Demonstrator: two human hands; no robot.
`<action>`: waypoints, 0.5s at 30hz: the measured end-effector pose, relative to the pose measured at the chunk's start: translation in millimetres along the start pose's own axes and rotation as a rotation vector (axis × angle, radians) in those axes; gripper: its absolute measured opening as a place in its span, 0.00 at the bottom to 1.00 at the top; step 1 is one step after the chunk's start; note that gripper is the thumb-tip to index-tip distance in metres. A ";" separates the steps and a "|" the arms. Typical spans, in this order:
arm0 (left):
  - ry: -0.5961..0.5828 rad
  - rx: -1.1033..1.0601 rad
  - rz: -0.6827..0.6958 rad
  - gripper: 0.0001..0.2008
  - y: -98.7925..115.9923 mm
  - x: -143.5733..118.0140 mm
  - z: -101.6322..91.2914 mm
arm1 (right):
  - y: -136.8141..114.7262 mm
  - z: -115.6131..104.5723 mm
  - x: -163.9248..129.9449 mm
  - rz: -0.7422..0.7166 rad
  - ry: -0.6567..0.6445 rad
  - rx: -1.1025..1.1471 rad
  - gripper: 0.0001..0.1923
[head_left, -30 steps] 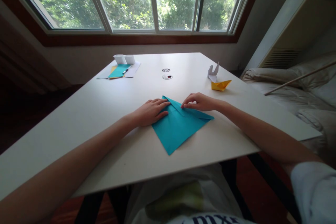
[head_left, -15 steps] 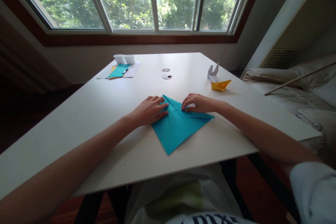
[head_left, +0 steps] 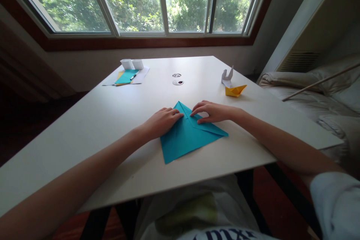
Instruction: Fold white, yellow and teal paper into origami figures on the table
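Note:
A blue sheet of origami paper (head_left: 187, 138) lies on the white table in front of me, folded to a point at its far end, with a flap along its right side. My left hand (head_left: 164, 121) rests on the paper's left part, fingers laid over it, the thumb hidden. On the right flap, my right hand (head_left: 212, 111) touches the paper with its index finger and thumb, which are apart. Neither hand has the paper lifted off the table.
Beyond my right hand stand an orange paper boat (head_left: 235, 90) and a white folded paper figure (head_left: 227, 78). At the back left are coloured sheets (head_left: 126, 76), a pen (head_left: 134, 77) and two white paper boxes (head_left: 132, 64). Two round inserts (head_left: 178, 82) sit mid-table.
The blue paper has turned clockwise, its near corner swinging left and its far tip shifting right. My right thumb has moved away from the index finger. My left fingers have slid slightly right.

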State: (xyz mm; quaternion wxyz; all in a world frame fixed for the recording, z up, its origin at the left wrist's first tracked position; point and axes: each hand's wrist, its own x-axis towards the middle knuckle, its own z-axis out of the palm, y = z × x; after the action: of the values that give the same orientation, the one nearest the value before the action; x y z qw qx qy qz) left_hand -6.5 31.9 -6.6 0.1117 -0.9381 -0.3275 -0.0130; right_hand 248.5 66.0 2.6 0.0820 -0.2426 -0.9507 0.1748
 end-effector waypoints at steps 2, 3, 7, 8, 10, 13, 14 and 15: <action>0.012 -0.028 -0.020 0.17 5.2 0.2 -1.5 | -1.5 -0.5 -0.2 0.014 -0.001 -0.011 0.23; 0.020 -0.030 -0.021 0.18 7.8 0.0 -2.3 | -2.2 -0.7 -0.2 0.019 -0.003 -0.020 0.24; 0.038 0.022 0.003 0.20 14.2 -1.2 -4.5 | -4.2 -1.0 0.0 0.031 -0.002 -0.050 0.26; 0.038 0.032 0.007 0.20 14.5 -1.4 -4.7 | -4.0 -0.8 -0.1 0.035 0.000 -0.052 0.27; 0.038 0.043 0.011 0.20 14.3 -1.7 -4.7 | -2.5 0.0 -0.2 0.050 0.010 -0.054 0.28; 0.039 0.050 0.014 0.20 13.3 -1.7 -4.5 | 3.0 2.4 1.5 0.097 0.048 -0.071 0.32; 0.038 0.051 0.015 0.20 13.2 -1.6 -4.6 | 5.6 3.5 3.1 0.118 0.065 -0.083 0.33; 0.037 0.053 0.017 0.20 13.2 -1.5 -4.7 | 8.5 4.7 5.4 0.141 0.082 -0.099 0.34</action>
State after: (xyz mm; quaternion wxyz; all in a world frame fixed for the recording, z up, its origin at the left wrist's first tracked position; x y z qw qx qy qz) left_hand 0.7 19.9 -4.8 0.1428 -0.9372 -0.3175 -0.0205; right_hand 246.4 74.2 -4.6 0.0961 -0.3194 -0.9347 0.1230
